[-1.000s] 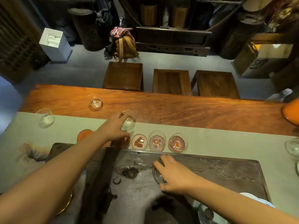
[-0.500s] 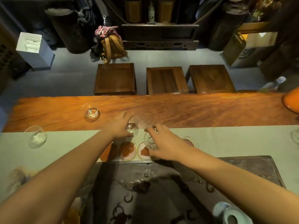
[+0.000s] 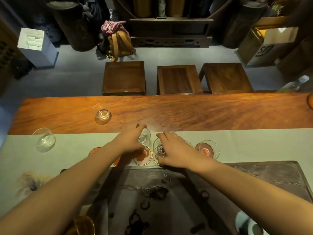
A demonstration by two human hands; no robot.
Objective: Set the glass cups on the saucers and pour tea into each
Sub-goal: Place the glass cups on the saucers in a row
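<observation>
Now your left hand [image 3: 130, 141] grips a clear, empty glass cup [image 3: 144, 137] above the gold-rimmed orange saucer [image 3: 142, 156], while your right hand [image 3: 176, 150] pinches a second clear cup [image 3: 158, 148] on the next saucer, mid-table near the stone tray's [image 3: 271, 177] far edge.

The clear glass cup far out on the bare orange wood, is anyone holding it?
No, the clear glass cup stands alone on the orange wooden tabletop, while both hands grip other cups nearer the saucers.
</observation>
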